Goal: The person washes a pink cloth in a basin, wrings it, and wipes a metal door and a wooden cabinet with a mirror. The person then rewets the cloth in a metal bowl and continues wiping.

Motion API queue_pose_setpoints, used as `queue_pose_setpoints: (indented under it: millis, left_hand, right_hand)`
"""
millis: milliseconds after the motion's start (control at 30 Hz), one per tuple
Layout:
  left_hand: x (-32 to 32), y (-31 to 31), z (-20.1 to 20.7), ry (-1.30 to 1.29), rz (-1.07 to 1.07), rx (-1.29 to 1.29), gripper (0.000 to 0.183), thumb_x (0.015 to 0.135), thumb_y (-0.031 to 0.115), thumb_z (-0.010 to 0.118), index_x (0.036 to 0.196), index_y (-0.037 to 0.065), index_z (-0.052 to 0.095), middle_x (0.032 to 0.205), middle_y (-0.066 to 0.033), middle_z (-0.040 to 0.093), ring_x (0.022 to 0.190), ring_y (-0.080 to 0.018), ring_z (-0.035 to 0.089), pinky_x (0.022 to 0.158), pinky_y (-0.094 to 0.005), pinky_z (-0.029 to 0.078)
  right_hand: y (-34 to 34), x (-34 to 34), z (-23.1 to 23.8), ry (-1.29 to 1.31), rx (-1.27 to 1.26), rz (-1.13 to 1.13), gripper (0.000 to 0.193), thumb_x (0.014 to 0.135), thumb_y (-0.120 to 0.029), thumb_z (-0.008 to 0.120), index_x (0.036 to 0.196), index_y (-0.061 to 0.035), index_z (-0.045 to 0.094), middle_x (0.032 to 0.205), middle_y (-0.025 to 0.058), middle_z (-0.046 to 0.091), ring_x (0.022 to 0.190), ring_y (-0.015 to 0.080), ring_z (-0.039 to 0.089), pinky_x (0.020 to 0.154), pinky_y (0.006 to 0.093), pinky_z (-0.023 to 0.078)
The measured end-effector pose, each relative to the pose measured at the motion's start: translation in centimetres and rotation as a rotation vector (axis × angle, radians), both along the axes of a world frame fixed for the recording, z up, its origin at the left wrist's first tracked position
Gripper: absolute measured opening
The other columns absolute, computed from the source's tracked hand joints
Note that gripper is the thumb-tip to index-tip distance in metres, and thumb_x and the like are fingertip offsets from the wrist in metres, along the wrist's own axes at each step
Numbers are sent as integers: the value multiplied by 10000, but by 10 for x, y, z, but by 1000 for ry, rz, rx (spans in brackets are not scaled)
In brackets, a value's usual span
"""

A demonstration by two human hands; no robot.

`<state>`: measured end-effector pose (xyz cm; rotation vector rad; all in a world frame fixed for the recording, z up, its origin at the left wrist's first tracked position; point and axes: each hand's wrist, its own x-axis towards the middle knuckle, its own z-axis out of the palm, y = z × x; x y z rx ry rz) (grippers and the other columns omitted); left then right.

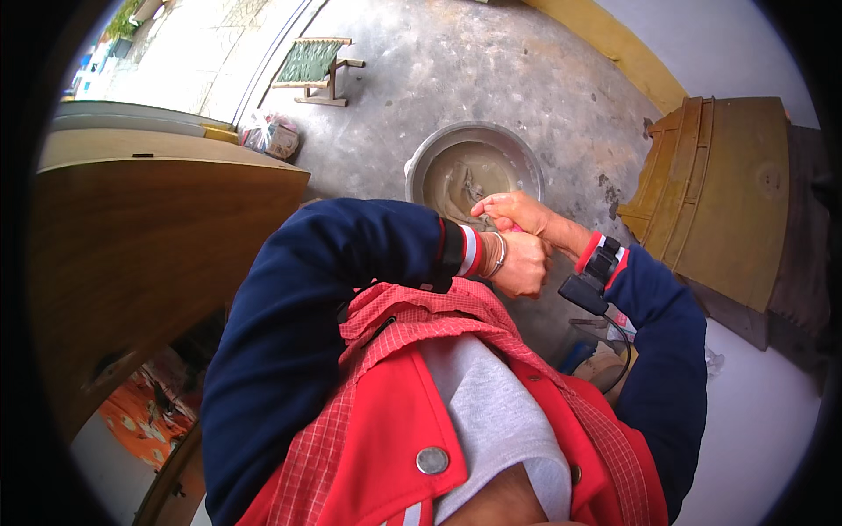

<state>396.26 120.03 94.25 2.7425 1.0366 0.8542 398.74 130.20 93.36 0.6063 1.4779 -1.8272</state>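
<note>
My two hands meet just in front of the basin's near rim. My left hand (524, 265), with a silvery bracelet at its wrist, is closed in a fist, knuckles toward me. Against it, slightly farther away, my right hand (519, 215) has its fingers bent and pressed together, pointing left. A small bit of something pink (517, 229) shows between the hands; the rest of it is hidden. Beyond them stands a round grey basin (534, 167) of murky, brownish water (447, 182), with a greyish cloth-like shape (474, 182) in it.
A low folding stool (314, 63) with green webbing stands at the far left, near a bagged bundle (271, 136). Wooden furniture (167, 210) borders the left. A yellowish-brown wooden piece (737, 193) stands at right. Concrete floor (412, 61) surrounds the basin.
</note>
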Motion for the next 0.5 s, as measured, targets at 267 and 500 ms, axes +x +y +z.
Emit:
queue_pose_setpoints:
  millis: [267,500]
  left_hand:
    - [4,12,-21,183,24,-100,118,575,267,600,616,162,637,634,6,594,710,-208,603,648,-344,491]
    - [8,17,-25,200,61,-134,122,537,232,624,579,120,649,632,-41,618,643,-234,618,599,-359,504]
  right_hand:
    - [9,-8,-30,27,88,119,168,877,-88,471,956,10,582,597,-66,422,507,21,341,467,181,302]
    - [9,-15,-20,7,213,226,186,861,-130,483,934,-26,618,588,-61,445,516,30,371,475,207,321]
